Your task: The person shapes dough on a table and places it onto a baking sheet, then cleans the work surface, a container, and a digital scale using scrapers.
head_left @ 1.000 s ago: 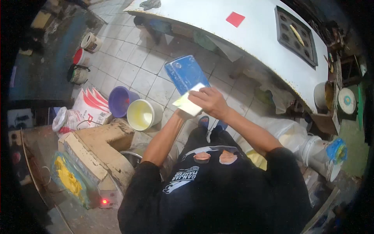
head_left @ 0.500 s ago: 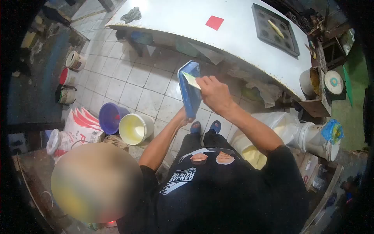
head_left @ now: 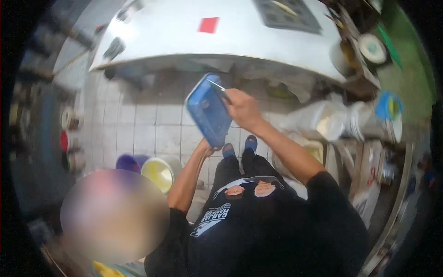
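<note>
A blue rectangular tray [head_left: 207, 111] is tilted in front of me, its inside facing left and up. My left hand [head_left: 210, 147] grips its lower end, the fingers partly hidden behind it. At the tray's right side my right hand [head_left: 242, 107] is closed round a thin flat scraper [head_left: 216, 85], seen nearly edge-on. The scraper's far edge lies over the upper part of the tray; whether it touches cannot be made out.
Beyond the hands stands a white table [head_left: 170, 39] with a red square [head_left: 208, 25] and a dark moulded pan [head_left: 288, 15]. A white bucket [head_left: 161, 173] is at lower left, plastic-wrapped tubs at right. A blurred oval covers the lower left.
The tray has turned from showing its underside to showing its inside and swung slightly left. The scraper has turned edge-on. The view has shifted, so the table appears farther left and higher.
</note>
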A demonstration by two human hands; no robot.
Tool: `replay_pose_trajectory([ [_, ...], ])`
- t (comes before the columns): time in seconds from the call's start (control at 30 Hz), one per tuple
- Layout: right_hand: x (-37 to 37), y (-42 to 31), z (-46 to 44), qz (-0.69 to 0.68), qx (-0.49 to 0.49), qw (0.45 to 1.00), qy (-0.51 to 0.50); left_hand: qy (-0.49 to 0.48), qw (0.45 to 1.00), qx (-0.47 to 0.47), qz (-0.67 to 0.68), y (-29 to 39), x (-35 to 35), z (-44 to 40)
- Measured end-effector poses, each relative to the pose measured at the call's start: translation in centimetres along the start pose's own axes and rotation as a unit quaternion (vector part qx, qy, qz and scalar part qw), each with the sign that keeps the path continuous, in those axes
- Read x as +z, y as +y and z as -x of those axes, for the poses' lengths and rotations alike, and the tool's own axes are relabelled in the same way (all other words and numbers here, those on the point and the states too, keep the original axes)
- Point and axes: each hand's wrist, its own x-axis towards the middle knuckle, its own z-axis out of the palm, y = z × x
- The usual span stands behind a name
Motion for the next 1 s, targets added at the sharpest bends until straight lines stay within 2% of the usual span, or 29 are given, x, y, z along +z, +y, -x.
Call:
replay_pose_trajectory([
  [0.03,0.6,1.3,0.4,-0.003,0.042,0.999,0.015,0.012,1.0,-0.016,-0.004,-0.6,0.1,-0.8],
  [0.07,0.9,3.6,1.2,0.031,0.136,0.99,-0.032,-0.026,0.997,-0.028,0.064,0.2,2.2,0.1],
  [0.1,0.8,6.0,1.6,0.058,0.233,0.968,-0.073,0.011,0.999,0.009,0.036,0.0,2.9,-0.3],
  [0.13,0.8,5.7,2.4,0.049,0.286,0.957,-0.031,0.12,0.99,0.02,0.073,0.2,4.9,-0.4],
  [0.17,1.0,6.4,4.3,0.118,0.11,0.985,0.065,0.109,0.993,-0.004,0.044,1.3,5.6,-0.6],
  [0.2,0.7,6.7,6.2,0.011,0.046,0.988,0.144,0.03,0.999,-0.027,0.031,0.8,4.5,-1.6],
  [0.23,-0.7,7.0,7.4,0.055,0.157,0.986,0.006,-0.069,0.994,-0.063,0.063,1.2,4.8,-1.7],
  [0.27,-3.2,7.7,8.6,0.078,0.262,0.953,-0.13,-0.165,0.976,-0.096,0.103,1.6,6.3,-2.1],
  [0.3,-5.8,7.4,10.1,0.088,0.293,0.947,-0.095,-0.067,0.994,-0.057,0.06,1.3,7.6,-2.0],
  [0.33,-8.4,6.9,10.8,0.057,0.342,0.937,0.03,0.03,0.999,0.0,0.019,1.1,9.0,-2.7],
  [0.37,-10.5,6.9,11.7,0.027,0.373,0.916,0.145,0.012,1.0,-0.009,0.008,0.5,10.2,-4.3],
  [0.4,-10.4,6.1,12.9,0.029,0.384,0.909,0.16,-0.005,0.999,0.0,-0.052,0.5,9.6,-5.0],
  [0.47,-11.5,5.8,14.3,0.079,0.246,0.919,0.298,-0.037,0.991,0.0,-0.129,-0.8,12.0,-7.3],
  [0.5,-11.3,6.0,16.0,0.102,0.16,0.943,0.273,-0.01,0.983,0.003,-0.186,-3.0,13.9,-8.5],
  [0.53,-11.9,6.1,17.6,0.126,0.075,0.959,0.241,-0.058,0.973,-0.069,-0.212,-3.3,16.4,-8.3],
  [0.57,-13.0,6.6,19.6,0.204,0.124,0.933,0.268,-0.111,0.954,-0.137,-0.243,-3.6,18.9,-8.1],
  [0.6,-14.7,6.8,21.8,0.219,0.133,0.924,0.283,-0.129,0.947,-0.145,-0.256,-5.3,19.3,-10.5],
  [0.67,-17.8,6.3,26.4,0.069,0.239,0.938,0.241,-0.087,0.893,-0.079,-0.435,-10.0,18.7,-15.3],
  [0.7,-21.2,5.3,29.5,0.136,0.233,0.941,0.202,-0.095,0.896,-0.049,-0.431,-12.2,23.4,-12.7],
  [0.73,-24.6,4.1,32.9,0.145,0.241,0.933,0.225,-0.103,0.898,-0.018,-0.428,-14.4,28.7,-9.8],
  [0.8,-31.0,1.8,40.8,0.142,0.344,0.846,0.381,-0.146,0.91,-0.095,-0.376,-17.2,31.5,-11.8],
  [0.83,-33.4,2.0,46.6,0.087,0.422,0.79,0.435,-0.217,0.896,-0.105,-0.374,-18.2,31.3,-13.5],
  [0.9,-38.3,2.4,58.3,-0.039,0.536,0.632,0.559,-0.263,0.868,-0.078,-0.415,-20.6,29.4,-17.5],
  [0.93,-39.2,4.9,65.9,0.074,0.492,0.56,0.662,-0.299,0.841,-0.052,-0.447,-22.5,30.5,-18.6],
  [0.97,-42.0,2.1,73.1,0.068,0.563,0.521,0.638,-0.206,0.942,-0.145,-0.222,-24.9,33.0,-14.2],
  [1.0,-44.8,-1.1,80.0,0.057,0.63,0.483,0.605,-0.206,0.939,-0.148,-0.231,-25.8,35.5,-10.9],
])
